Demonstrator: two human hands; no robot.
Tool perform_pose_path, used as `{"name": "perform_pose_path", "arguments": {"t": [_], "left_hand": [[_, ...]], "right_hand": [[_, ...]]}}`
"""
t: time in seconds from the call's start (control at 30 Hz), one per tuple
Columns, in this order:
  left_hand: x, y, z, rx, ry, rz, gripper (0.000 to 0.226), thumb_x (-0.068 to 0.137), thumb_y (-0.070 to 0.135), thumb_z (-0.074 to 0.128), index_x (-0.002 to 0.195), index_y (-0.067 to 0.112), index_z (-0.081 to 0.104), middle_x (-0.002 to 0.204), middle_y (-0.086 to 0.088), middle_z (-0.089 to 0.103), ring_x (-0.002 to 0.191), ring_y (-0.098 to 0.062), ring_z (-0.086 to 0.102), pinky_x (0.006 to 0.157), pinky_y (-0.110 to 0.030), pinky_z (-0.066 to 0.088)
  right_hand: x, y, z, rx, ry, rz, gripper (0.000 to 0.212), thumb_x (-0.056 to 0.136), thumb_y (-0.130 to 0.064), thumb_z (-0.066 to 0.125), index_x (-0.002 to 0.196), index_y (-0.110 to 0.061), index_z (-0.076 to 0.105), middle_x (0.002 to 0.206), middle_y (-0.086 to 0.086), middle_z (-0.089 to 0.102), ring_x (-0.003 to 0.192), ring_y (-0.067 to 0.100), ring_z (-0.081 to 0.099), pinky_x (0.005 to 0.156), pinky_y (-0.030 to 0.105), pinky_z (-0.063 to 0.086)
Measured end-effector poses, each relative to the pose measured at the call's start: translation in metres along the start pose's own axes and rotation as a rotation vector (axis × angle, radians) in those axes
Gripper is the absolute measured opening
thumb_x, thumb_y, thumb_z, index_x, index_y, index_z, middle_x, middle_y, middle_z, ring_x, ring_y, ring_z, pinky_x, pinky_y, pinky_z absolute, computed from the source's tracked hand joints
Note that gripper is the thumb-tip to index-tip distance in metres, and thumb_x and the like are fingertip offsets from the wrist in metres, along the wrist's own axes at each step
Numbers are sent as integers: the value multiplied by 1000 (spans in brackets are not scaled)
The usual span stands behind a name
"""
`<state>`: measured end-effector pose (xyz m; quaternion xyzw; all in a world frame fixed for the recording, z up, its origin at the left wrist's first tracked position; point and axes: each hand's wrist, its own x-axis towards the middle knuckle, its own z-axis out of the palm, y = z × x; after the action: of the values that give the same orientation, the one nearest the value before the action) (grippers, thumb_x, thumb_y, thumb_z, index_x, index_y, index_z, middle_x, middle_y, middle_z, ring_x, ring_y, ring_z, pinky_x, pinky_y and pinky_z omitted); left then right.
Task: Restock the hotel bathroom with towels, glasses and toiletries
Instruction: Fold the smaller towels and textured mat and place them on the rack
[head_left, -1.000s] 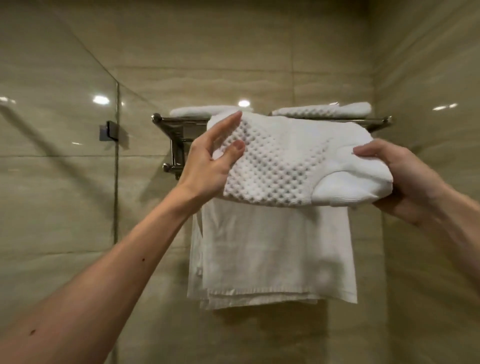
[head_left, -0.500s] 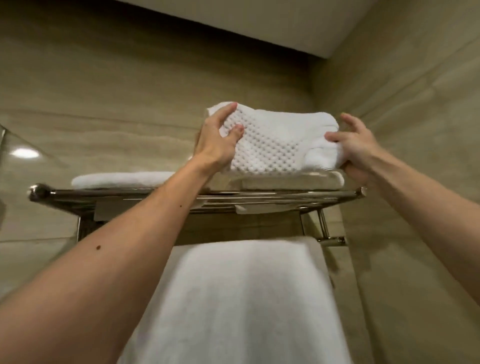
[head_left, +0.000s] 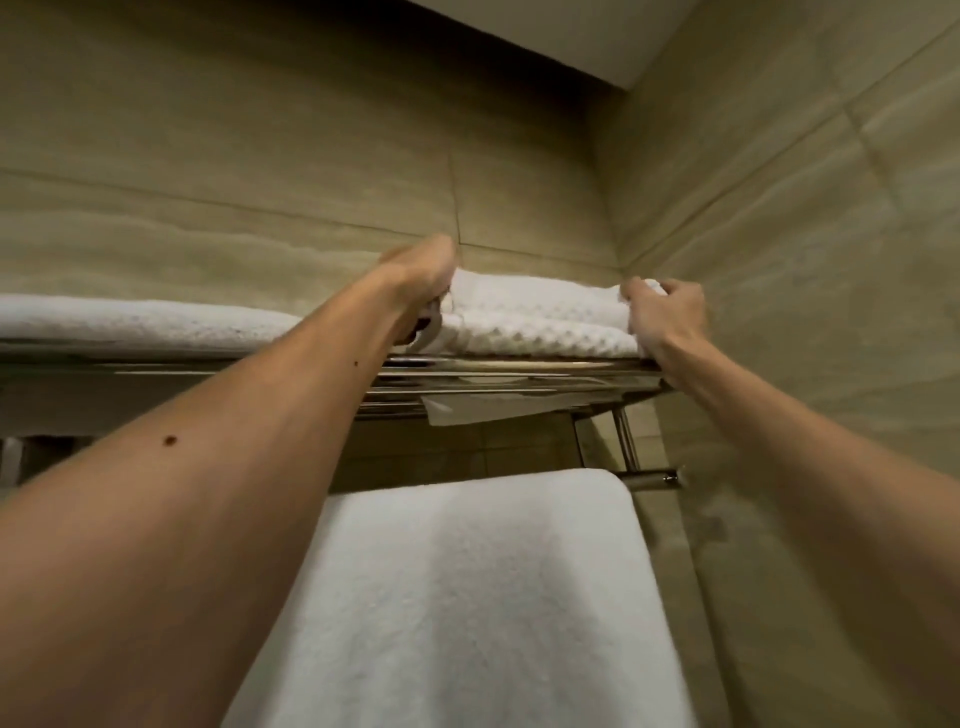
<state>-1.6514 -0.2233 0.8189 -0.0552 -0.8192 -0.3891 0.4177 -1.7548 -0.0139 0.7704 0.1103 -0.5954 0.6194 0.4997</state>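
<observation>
The folded white towel (head_left: 540, 304) lies flat on the right end of the rack (head_left: 519, 366), in the middle of the frame just under the corner where the two tiled walls meet. It appears to rest on a lower towel (head_left: 545, 343) with a waffle weave, though the line between the two is hard to make out. The right hand (head_left: 667, 317) has its fingers (head_left: 636, 291) curled onto the towel's right end, pinching a fold. The left hand (head_left: 421, 280) is at the towel's left end, blurred, with its fingers hidden behind the wrist, so I cannot tell whether it grips. The rack also holds a left towel (head_left: 145, 322), flat, reaching to the frame's left edge. Below, a hung towel (head_left: 467, 597) drapes over the bar (head_left: 654, 475) and fills the lower middle. Half a second ago the towel stood raised above the rack between both hands, left fingers spread on its face; now it is down and flattened.
</observation>
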Motion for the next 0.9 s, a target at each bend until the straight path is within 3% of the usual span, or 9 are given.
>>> {"name": "perform_pose_path", "arguments": {"t": [0.13,0.23,0.27,0.33,0.43,0.5,0.6,0.77,0.9], "left_hand": [[-18,-4,-2,52,1,-3,34,102,36,32,78,15,44,56,0,39,29,-6,33,33,-14,30],[-27,-12,-5,450,-14,124,56,99,54,22,111,15,60,105,-5,62,85,-19,61,80,-37,55],[-36,-10,-9,543,11,137,62,98,60,22,120,16,60,123,-6,60,106,-27,59,97,-47,49],[-53,-6,-18,599,59,157,62,98,62,29,122,15,62,132,-9,60,118,-32,56,104,-51,45],[-85,2,-26,473,40,305,35,100,42,48,113,17,68,111,-5,70,103,-26,63,93,-42,51],[-120,9,-28,468,66,437,26,99,34,53,94,16,71,86,-1,69,85,-21,62,74,-32,47],[-184,14,-26,480,48,576,39,94,26,56,56,17,52,55,3,48,55,-14,47,54,-30,31],[-303,-17,1,552,-294,456,48,92,23,60,48,16,43,46,5,36,44,-10,36,49,-28,31],[-403,-59,16,674,-589,358,33,92,37,59,62,25,49,51,7,46,52,-2,47,52,-28,31]], "right_hand": [[-8,3,1,-157,63,-20,44,92,-46,43,103,-10,66,101,12,65,84,29,55,68,32,36],[-27,9,-10,-209,-35,-26,54,97,-54,34,117,-9,57,110,15,59,92,28,52,75,38,41],[-33,11,-17,-231,-87,-39,54,98,-54,33,119,-9,55,112,16,58,94,28,53,77,39,43],[-50,10,-34,-288,-169,-90,46,100,-46,39,124,-9,52,119,17,58,103,29,53,84,40,43],[-85,-6,-58,-306,-214,-216,31,93,-29,55,119,-13,59,121,14,60,115,31,53,96,39,42],[-124,-17,-81,-235,-240,-294,9,88,-25,59,89,-17,61,97,6,64,95,26,58,81,35,44],[-188,-22,-125,-126,-275,-361,25,84,-27,62,66,-17,48,63,-5,52,63,17,49,61,37,42],[-301,13,-201,-5,-481,-253,32,84,-24,67,61,-17,46,54,-7,45,51,8,39,51,31,37],[-402,51,-276,71,-718,-34,32,84,-24,70,65,-13,48,54,-6,42,51,5,37,49,21,33]]}}
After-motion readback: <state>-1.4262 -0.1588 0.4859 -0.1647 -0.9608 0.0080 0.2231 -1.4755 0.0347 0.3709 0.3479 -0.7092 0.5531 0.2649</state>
